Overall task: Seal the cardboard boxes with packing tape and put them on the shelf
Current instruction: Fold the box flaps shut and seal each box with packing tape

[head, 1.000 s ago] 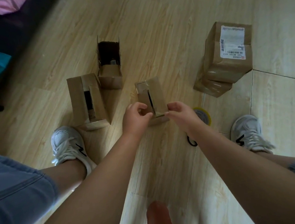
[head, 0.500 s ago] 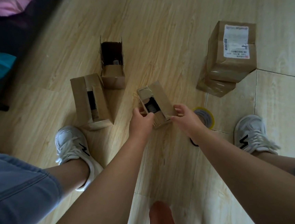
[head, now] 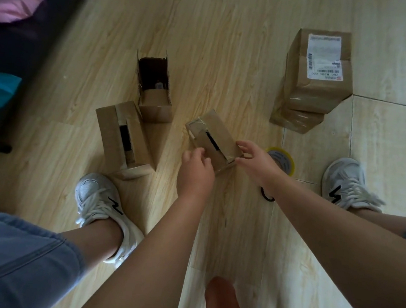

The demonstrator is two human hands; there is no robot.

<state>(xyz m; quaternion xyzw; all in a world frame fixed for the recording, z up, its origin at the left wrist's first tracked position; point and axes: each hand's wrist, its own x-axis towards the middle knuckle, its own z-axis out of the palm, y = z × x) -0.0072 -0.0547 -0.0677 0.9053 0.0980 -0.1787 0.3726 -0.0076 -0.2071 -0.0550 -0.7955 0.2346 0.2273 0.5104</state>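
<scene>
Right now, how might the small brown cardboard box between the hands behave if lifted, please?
The small brown cardboard box is probably light, being small. Its flaps show a dark gap, so they may spring open. Upright and narrow, it might tip.

on the floor (head: 210,30), your left grip (head: 194,169) and right grip (head: 254,161) hold the near end of the small box (head: 216,133), a dark slit between its flaps, the tape roll (head: 283,161) just behind your right wrist.
</scene>
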